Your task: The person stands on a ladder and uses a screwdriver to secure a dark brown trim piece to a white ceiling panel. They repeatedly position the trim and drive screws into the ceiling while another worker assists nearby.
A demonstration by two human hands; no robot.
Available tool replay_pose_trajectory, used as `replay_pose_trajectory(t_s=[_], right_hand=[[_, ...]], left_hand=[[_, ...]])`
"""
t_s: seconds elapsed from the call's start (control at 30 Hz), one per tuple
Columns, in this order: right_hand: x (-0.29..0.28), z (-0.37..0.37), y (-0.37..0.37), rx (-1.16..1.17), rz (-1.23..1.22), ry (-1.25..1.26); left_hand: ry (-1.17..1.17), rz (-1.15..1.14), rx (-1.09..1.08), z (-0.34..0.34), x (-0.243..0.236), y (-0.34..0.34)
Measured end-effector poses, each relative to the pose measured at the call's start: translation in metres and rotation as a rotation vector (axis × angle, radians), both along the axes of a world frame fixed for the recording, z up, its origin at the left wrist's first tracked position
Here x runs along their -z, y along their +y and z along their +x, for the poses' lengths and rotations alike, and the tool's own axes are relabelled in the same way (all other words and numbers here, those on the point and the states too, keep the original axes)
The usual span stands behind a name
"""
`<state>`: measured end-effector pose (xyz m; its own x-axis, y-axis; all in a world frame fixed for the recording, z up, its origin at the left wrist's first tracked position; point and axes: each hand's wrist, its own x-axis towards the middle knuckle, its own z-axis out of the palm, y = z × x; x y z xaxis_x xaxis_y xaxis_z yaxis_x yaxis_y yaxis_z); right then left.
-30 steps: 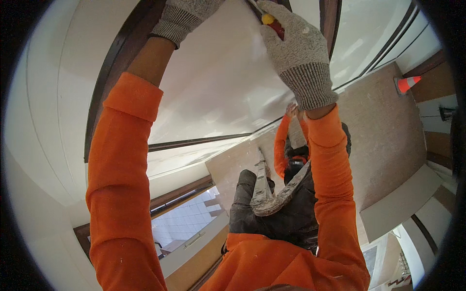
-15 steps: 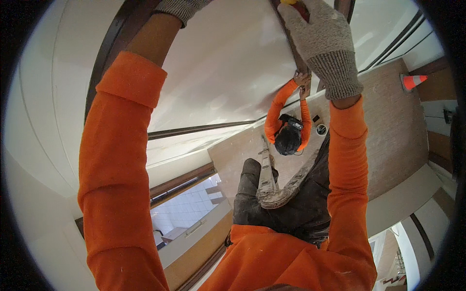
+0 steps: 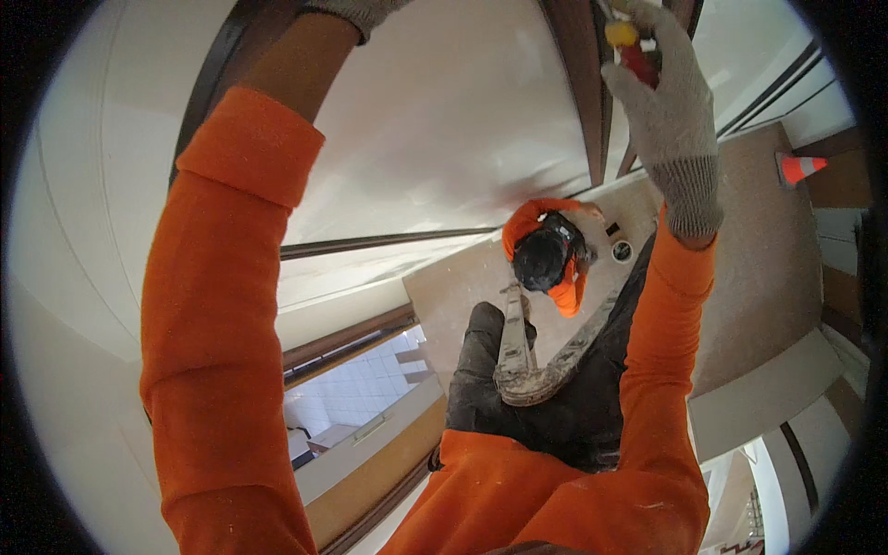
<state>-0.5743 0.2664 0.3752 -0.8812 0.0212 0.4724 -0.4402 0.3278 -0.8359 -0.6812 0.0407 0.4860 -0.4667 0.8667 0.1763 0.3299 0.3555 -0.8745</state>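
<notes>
My right hand [image 3: 673, 102], in a grey knit glove, is closed around the red and yellow handle of a screwdriver [image 3: 638, 63]. Its metal shaft runs up past the top edge of the picture. Just left of this hand stands a dark brown wooden frame post [image 3: 583, 83]. My left hand [image 3: 356, 11], gloved too, is raised high at the top edge beside a dark frame edge [image 3: 242, 42]. Only the glove's cuff and lower part show, and its fingers are cut off from view. A pale panel [image 3: 444, 111] lies between my arms.
A spattered stepladder [image 3: 532, 379] is between my legs. Below, a co-worker [image 3: 546, 254] in orange and a dark cap crouches by the wall, near a small white bucket [image 3: 622, 251] and a small black item [image 3: 611, 228]. An orange cone [image 3: 797, 169] stands far right.
My right hand has moved right and slightly down with the screwdriver, showing more of it. The co-worker's hands have left the frame post, and one now reaches toward the bucket.
</notes>
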Motion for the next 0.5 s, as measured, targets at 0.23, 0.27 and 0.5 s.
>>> replay_pose_trajectory(t_s=[0.23, 0.27, 0.5], right_hand=[[0.001, 0.003, -0.002, -0.008, -0.07, 0.016], [0.007, -0.002, -0.004, -0.009, -0.144, 0.141], [-0.006, 0.0, -0.012, 0.006, -0.313, 0.058]], left_hand=[[0.028, 0.016, 0.066, -0.003, 0.002, -0.004], [0.036, 0.01, 0.064, -0.003, 0.002, -0.003], [0.027, -0.002, 0.039, 0.002, 0.005, 0.002]])
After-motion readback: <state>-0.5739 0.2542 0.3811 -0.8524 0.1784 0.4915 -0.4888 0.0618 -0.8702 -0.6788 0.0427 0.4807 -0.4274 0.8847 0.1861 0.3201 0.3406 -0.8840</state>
